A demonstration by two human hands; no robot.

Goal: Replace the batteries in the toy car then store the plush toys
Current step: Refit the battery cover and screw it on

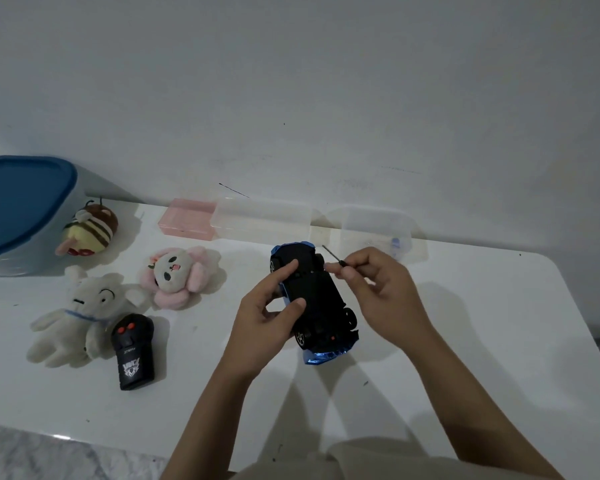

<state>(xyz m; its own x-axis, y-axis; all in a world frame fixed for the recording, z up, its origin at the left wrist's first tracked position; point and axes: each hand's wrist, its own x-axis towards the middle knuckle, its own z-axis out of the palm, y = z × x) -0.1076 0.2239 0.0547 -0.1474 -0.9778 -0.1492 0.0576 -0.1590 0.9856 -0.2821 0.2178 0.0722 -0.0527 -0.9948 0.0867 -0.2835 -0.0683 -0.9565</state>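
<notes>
A blue toy car (316, 296) is turned upside down, its black underside facing up, at the table's middle. My left hand (264, 317) grips it from the left side, index finger lying on the underside and thumb on its lower part. My right hand (381, 285) pinches a small screwdriver (336, 259), its tip pointing up-left just beyond the car's right edge. Three plush toys lie at the left: a bee (89, 230), a pink-and-white flower-like one (179, 277) and a white bunny (80, 313).
A black remote control (132, 351) lies beside the bunny. A blue-lidded storage tub (18, 209) stands at the far left. A pink box (187, 220) and clear plastic containers (371, 230) line the wall. The table's right edge (582, 327) is close.
</notes>
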